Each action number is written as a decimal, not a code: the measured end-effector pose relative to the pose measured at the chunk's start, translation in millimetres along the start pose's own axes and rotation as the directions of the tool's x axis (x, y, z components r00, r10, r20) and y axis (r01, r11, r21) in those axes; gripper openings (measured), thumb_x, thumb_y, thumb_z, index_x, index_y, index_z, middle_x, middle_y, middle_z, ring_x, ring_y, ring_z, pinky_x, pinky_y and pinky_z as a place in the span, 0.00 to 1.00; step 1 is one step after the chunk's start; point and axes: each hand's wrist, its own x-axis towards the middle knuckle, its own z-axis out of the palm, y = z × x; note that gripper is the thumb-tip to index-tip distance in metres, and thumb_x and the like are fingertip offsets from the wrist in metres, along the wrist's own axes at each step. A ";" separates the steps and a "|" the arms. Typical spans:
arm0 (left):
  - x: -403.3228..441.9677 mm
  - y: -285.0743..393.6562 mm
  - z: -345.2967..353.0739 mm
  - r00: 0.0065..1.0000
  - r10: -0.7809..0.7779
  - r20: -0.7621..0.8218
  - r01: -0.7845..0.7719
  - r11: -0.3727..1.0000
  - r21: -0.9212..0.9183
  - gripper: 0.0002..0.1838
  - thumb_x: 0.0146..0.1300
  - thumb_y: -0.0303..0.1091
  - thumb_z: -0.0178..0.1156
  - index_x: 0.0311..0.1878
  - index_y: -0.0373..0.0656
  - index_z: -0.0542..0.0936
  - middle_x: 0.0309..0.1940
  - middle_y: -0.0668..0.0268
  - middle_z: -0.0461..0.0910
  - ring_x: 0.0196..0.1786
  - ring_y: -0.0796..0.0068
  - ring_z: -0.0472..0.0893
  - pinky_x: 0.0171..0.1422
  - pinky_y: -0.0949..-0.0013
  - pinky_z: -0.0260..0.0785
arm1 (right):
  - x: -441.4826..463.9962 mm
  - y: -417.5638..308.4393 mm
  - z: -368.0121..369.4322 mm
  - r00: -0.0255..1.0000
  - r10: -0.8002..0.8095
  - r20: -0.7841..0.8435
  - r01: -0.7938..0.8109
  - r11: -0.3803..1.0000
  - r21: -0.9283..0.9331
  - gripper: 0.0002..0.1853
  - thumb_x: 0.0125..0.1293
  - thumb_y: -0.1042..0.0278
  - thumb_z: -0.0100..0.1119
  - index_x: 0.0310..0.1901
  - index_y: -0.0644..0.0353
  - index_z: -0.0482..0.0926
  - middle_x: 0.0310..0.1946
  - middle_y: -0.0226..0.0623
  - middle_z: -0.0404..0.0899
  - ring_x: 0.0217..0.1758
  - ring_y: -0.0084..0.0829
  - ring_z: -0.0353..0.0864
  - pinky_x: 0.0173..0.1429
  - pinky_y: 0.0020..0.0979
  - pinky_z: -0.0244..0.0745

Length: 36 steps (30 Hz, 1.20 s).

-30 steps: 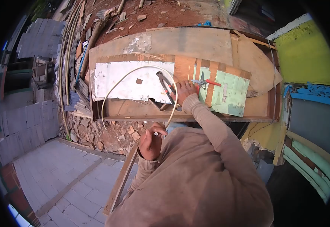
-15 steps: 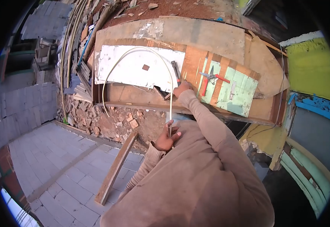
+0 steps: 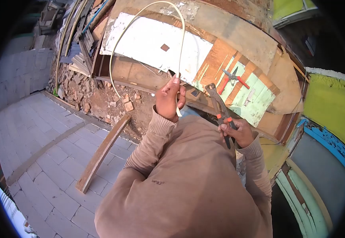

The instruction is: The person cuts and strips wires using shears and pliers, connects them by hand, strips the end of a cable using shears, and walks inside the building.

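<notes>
Near the middle of the view my left hand (image 3: pixel 169 97) is closed around a cream cable (image 3: pixel 114 49) close to its end. The cable arches up over a white board (image 3: pixel 144 43) and comes down on the left. My right hand (image 3: pixel 238 131) grips pincers (image 3: pixel 215 99) by their dark, red-banded handles. The pincers' head points up and away from me, apart from the cable, and the handles stand slightly apart. Red-handled cutters (image 3: pixel 232 78) lie with their handles spread on the pale green boards (image 3: pixel 255 95).
A wooden bench-like frame (image 3: pixel 141 88) carries the boards. At left, a plank (image 3: pixel 103 154) slants over grey paving (image 3: pixel 57 154). Broken rubble (image 3: pixel 79 89) and stacked poles (image 3: pixel 67 35) lie beyond it. A yellow-green panel (image 3: pixel 331 107) stands at right.
My right hand has picked the pincers up from the boards and drawn them back toward me. My left hand has risen with the cable. The whole view has shifted and turned.
</notes>
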 end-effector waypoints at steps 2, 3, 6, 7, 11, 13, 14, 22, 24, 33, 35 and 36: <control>0.0 8.7 11.1 0.995 0.017 0.095 -0.026 0.995 0.095 0.20 0.78 0.38 0.49 0.64 0.34 0.73 0.25 0.68 0.72 0.15 0.85 0.63 0.18 0.80 0.54 | -16.5 -9.9 1.3 0.999 -0.034 0.033 0.035 0.998 -0.043 0.14 0.69 0.62 0.64 0.40 0.69 0.82 0.31 0.38 0.84 0.38 0.28 0.84 0.45 0.30 0.79; 0.7 11.1 15.5 0.995 0.013 0.099 -0.022 0.996 0.091 0.20 0.78 0.38 0.49 0.64 0.34 0.73 0.25 0.68 0.72 0.15 0.85 0.63 0.18 0.80 0.54 | -22.5 -14.9 2.2 0.985 -0.099 0.143 0.104 0.994 -0.033 0.12 0.67 0.67 0.64 0.42 0.69 0.83 0.37 0.40 0.84 0.45 0.29 0.83 0.54 0.32 0.75; 1.6 19.9 29.4 0.970 0.012 0.242 -0.066 0.974 0.216 0.21 0.76 0.36 0.52 0.66 0.33 0.73 0.22 0.68 0.72 0.15 0.85 0.65 0.17 0.80 0.55 | -31.1 -19.3 0.2 0.940 -0.150 0.308 0.173 0.984 -0.049 0.10 0.61 0.75 0.63 0.43 0.67 0.84 0.49 0.42 0.83 0.56 0.31 0.79 0.66 0.33 0.68; 2.9 23.5 31.7 0.971 0.012 0.240 -0.065 0.975 0.213 0.21 0.76 0.36 0.52 0.66 0.33 0.73 0.22 0.68 0.72 0.15 0.85 0.65 0.17 0.80 0.55 | -32.4 -20.8 -0.4 0.919 -0.138 0.369 0.181 0.980 -0.084 0.12 0.56 0.80 0.62 0.43 0.66 0.84 0.55 0.42 0.81 0.61 0.32 0.76 0.69 0.33 0.65; 6.4 36.5 38.9 0.954 0.000 0.301 -0.114 0.925 0.361 0.20 0.74 0.34 0.56 0.65 0.34 0.75 0.20 0.71 0.71 0.14 0.86 0.65 0.16 0.80 0.58 | -36.1 -42.4 0.5 0.872 -0.088 0.481 0.225 0.946 -0.233 0.17 0.48 0.84 0.56 0.42 0.65 0.84 0.62 0.42 0.77 0.65 0.34 0.74 0.69 0.34 0.63; 5.8 39.6 40.3 0.936 -0.026 0.351 -0.121 0.912 0.392 0.20 0.74 0.35 0.57 0.64 0.35 0.76 0.19 0.72 0.71 0.15 0.87 0.66 0.17 0.80 0.58 | -37.3 -47.8 4.1 0.864 -0.107 0.492 0.264 0.928 -0.262 0.18 0.45 0.84 0.54 0.41 0.65 0.84 0.64 0.42 0.75 0.66 0.36 0.73 0.71 0.34 0.61; 5.2 39.9 40.4 0.927 -0.026 0.373 -0.136 0.906 0.400 0.21 0.73 0.35 0.58 0.65 0.37 0.76 0.19 0.73 0.71 0.15 0.87 0.66 0.18 0.80 0.60 | -35.6 -48.5 4.6 0.857 -0.098 0.506 0.263 0.927 -0.267 0.18 0.45 0.84 0.54 0.41 0.65 0.84 0.64 0.42 0.75 0.66 0.36 0.73 0.71 0.34 0.61; -2.0 42.3 40.3 0.893 -0.082 0.443 -0.109 0.915 0.389 0.15 0.73 0.35 0.59 0.33 0.34 0.82 0.15 0.72 0.71 0.14 0.87 0.68 0.18 0.78 0.61 | -31.1 -51.4 -0.8 0.872 -0.009 0.490 0.152 0.956 -0.251 0.17 0.42 0.87 0.54 0.35 0.64 0.82 0.67 0.41 0.73 0.63 0.37 0.75 0.67 0.34 0.64; -3.0 44.5 40.2 0.896 -0.078 0.438 -0.115 0.910 0.398 0.16 0.73 0.35 0.59 0.30 0.34 0.80 0.15 0.73 0.71 0.14 0.87 0.68 0.18 0.77 0.60 | -28.8 -59.5 -0.8 0.856 0.003 0.518 0.169 0.944 -0.285 0.17 0.41 0.87 0.53 0.36 0.64 0.82 0.67 0.42 0.73 0.63 0.37 0.75 0.67 0.34 0.65; 4.5 25.1 32.6 0.814 0.149 0.562 -0.499 0.676 0.543 0.16 0.70 0.34 0.61 0.54 0.32 0.81 0.14 0.65 0.67 0.22 0.86 0.63 0.26 0.73 0.62 | -27.1 -62.8 -4.3 0.821 0.034 0.570 0.202 0.916 -0.346 0.20 0.37 0.85 0.53 0.36 0.65 0.82 0.67 0.45 0.72 0.66 0.41 0.73 0.72 0.35 0.59; 4.0 25.7 32.6 0.796 0.152 0.586 -0.540 0.614 0.576 0.19 0.69 0.34 0.61 0.59 0.34 0.79 0.15 0.62 0.65 0.23 0.85 0.62 0.27 0.72 0.63 | -27.0 -61.7 -4.3 0.819 0.057 0.571 0.186 0.915 -0.358 0.20 0.36 0.84 0.53 0.36 0.65 0.82 0.67 0.45 0.72 0.67 0.42 0.73 0.73 0.35 0.58; 2.6 27.8 33.6 0.797 0.167 0.580 -0.552 0.590 0.589 0.18 0.69 0.33 0.61 0.59 0.34 0.79 0.16 0.62 0.64 0.23 0.84 0.63 0.27 0.71 0.63 | -27.2 -61.0 -3.6 0.819 0.021 0.573 0.221 0.911 -0.348 0.20 0.37 0.84 0.53 0.36 0.65 0.82 0.66 0.45 0.73 0.66 0.41 0.74 0.72 0.36 0.60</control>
